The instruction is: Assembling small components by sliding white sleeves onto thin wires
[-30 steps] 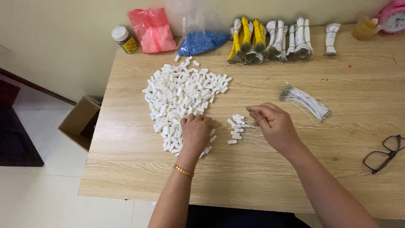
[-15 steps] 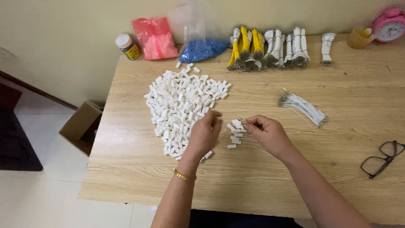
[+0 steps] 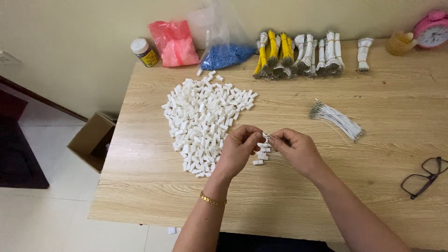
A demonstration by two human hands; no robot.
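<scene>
A large heap of small white plastic connector pieces [image 3: 200,121] lies on the wooden table [image 3: 326,186]. My left hand [image 3: 238,150] is raised just right of the heap, fingertips pinched on a small white piece. My right hand [image 3: 296,149] meets it from the right, pinching the end of a thin white wire [image 3: 269,137]. The two hands touch at the fingertips. Beneath them sits a small cluster of white pieces with wires [image 3: 261,156]. A loose bundle of white wires [image 3: 338,119] lies to the right of my right hand.
Along the back edge stand a brown jar with a white lid [image 3: 143,52], a pink bag [image 3: 175,44], a clear bag of blue pieces [image 3: 224,49], yellow and white wire bundles [image 3: 298,56] and a pink alarm clock [image 3: 431,29]. Black glasses [image 3: 424,177] lie right. A cardboard box [image 3: 91,140] sits on the floor.
My left hand lifted off the heap with a white piece and came up to my right hand. My right hand rose from the small cluster holding a wire.
</scene>
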